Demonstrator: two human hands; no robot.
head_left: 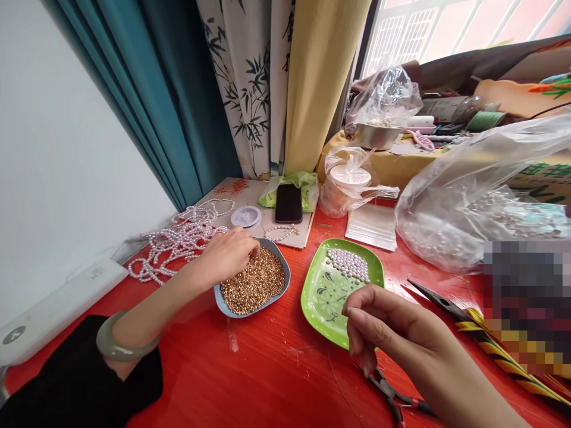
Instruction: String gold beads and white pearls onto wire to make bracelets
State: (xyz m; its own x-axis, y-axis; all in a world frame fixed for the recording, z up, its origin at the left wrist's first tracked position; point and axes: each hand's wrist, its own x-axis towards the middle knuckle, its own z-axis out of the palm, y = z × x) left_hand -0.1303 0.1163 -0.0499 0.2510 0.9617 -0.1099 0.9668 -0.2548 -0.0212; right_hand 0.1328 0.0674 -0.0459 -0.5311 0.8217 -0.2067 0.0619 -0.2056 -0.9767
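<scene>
Shallow blue-grey plastic tray [286, 285]: filled with small, shiny gold beads [254, 285].
Lime-green, flower-patterned rounded tray [312, 318]: a single layer of pale pearly beads [348, 264] toward its far end.
Left hand [234, 252]: over the far left side of the blue-grey tray, fingers bent down to the gold beads; whether any is gripped cannot be told.
Right hand [383, 333]: thumb and forefinger pinched together; anything between them is too small to tell. It covers the green tray's near right corner; pearly beads lie just beyond, gold beads to its left.
Left side: tangled pale pearl strands [178, 238], partly behind the left forearm.
Far side: round white spool [246, 217], black phone [288, 203], beaded bracelet [281, 232].
Right side: small dark-handled pliers [387, 389] beside the right hand; long-nosed black pliers [441, 302]; bulky clear plastic bag [446, 220].
</scene>
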